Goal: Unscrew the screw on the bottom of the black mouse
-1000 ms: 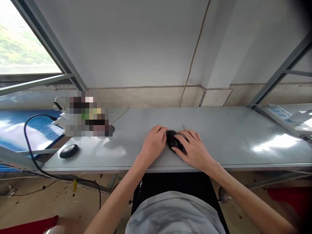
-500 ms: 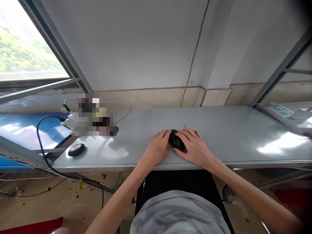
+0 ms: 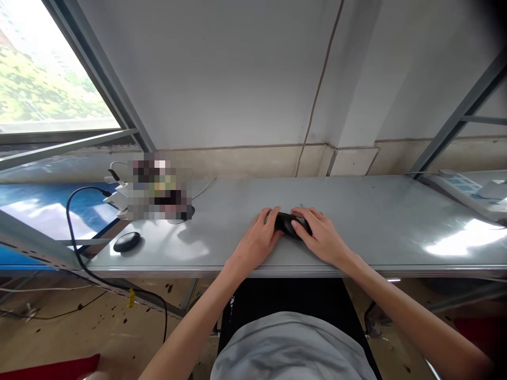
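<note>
**Both hands on a small black device, centre of the table**

Nearest the camera, bottom centre of the frame: the person's grey shirt, w/ both forearms running up to the table edge.

Left hand (image 3: 259, 237) sits just left of centre, fingers curled onto the left end of a black mouse-like device (image 3: 288, 224). Right hand (image 3: 320, 236) covers its right side, thumb across the top, fingers wrapped over the far edge. Both hands are closed around it from opposite sides, so it's pinched between them; it looks to rest on the grey table (image 3: 376, 221) or sit barely above it, can't tell which.

To handle it well, in my judgement: keep the grip even on both ends, wrists low on the tabletop for support, and don't squeeze hard, since a smooth rounded shell can slip out sideways.

The device: small, dark, glossy black, rounded and low, longer side lying left to right. Most of it is hidden by fingers; no cable visible from it.

Further left, mid-frame: a second black oval item (image 3: 127, 241) lying alone near the table's left end, well apart from the hands. Behind it a black cable (image 3: 73, 221) loops down off the edge, beside white plugs (image 3: 119, 198) and a blurred patch. Far back: plain grey wall, window upper left.
</note>
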{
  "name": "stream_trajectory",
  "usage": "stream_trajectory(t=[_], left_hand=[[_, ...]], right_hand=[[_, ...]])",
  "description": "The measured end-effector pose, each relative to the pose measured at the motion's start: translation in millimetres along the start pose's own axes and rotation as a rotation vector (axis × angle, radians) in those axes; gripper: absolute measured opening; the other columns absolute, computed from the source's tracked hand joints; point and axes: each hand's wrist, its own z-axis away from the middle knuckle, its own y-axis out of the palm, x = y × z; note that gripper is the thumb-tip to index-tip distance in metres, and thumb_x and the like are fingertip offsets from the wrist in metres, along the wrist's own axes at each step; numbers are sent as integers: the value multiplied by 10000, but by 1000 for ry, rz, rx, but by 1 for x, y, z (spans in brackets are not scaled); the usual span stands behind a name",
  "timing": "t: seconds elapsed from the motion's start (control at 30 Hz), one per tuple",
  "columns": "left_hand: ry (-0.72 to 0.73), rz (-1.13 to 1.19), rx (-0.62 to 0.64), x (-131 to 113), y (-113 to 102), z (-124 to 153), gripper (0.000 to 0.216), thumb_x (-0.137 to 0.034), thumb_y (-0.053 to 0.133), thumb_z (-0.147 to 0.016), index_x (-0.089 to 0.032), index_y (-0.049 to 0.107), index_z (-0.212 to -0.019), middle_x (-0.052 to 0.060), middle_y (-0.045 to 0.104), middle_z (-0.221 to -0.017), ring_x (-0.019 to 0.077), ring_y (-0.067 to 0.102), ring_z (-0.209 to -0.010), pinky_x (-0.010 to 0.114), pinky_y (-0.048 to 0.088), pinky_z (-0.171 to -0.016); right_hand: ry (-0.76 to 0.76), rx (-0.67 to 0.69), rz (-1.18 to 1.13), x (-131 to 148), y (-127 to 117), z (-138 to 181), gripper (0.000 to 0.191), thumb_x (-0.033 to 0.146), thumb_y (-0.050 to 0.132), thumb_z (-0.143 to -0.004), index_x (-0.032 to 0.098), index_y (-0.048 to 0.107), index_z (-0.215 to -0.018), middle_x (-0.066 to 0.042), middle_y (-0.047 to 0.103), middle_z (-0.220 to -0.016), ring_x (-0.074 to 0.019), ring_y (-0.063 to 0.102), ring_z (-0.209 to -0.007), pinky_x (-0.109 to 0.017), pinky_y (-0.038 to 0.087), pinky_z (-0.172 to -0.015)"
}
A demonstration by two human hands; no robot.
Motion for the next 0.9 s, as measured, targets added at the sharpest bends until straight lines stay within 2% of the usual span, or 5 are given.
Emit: stream_trajectory(t=[0.23, 0.43, 0.53, 0.77, 0.9], left_hand=[[-47, -43, 23, -4, -5, -1, 314, -269, 516, -1044, -230, 459, -1350, 120, 508, -1286, 279, 605, -1110, 430, 545, -911], [-126, 88, -12, -2, -10, -2, 187, -370, 523, -1050, -217, 519, -1159, 83, 605, -1166, 247, 631, -973, 383, 529, -831], [-160, 102, -18, 1, -8, -2, 195, -398, 507, -1055, -212, 528, -1110, 69, 631, -1064, 236, 629, -903, 369, 521, -793], [-117, 72, -21, -1, -7, 0, 332, -417, 439, -1074, -228, 443, -1347, 123, 584, -1269, 275, 632, -1091, 423, 540, -912], [-91, 89, -25, -4, -9, 1, 324, -373, 457, -1066, -235, 423, -1357, 123, 531, -1298, 260, 634, -1081, 433, 542, -953]], right_hand=[[5, 27, -27, 2, -2, 2, 311, 387, 362, -1091, 248, 584, -1256, -92, 710, -1222, -293, 623, -1185, -493, 473, -1007], [-4, 11, -29, 2, -2, 8, 348, 457, 443, -1068, 244, 548, -1322, -109, 677, -1255, -309, 603, -1218, -493, 508, -999], [-62, 6, -31, 1, 0, 8, 327, 407, 482, -1054, 258, 533, -1341, -97, 679, -1248, -311, 600, -1214, -518, 505, -1020], [-88, -4, -20, -3, 1, 7, 287, 291, 438, -1056, 264, 554, -1317, -85, 705, -1183, -312, 619, -1147, -522, 530, -958], [-73, -1, -28, -6, 3, 7, 280, 284, 412, -1067, 252, 562, -1301, -87, 702, -1161, -301, 620, -1108, -510, 524, -964]])
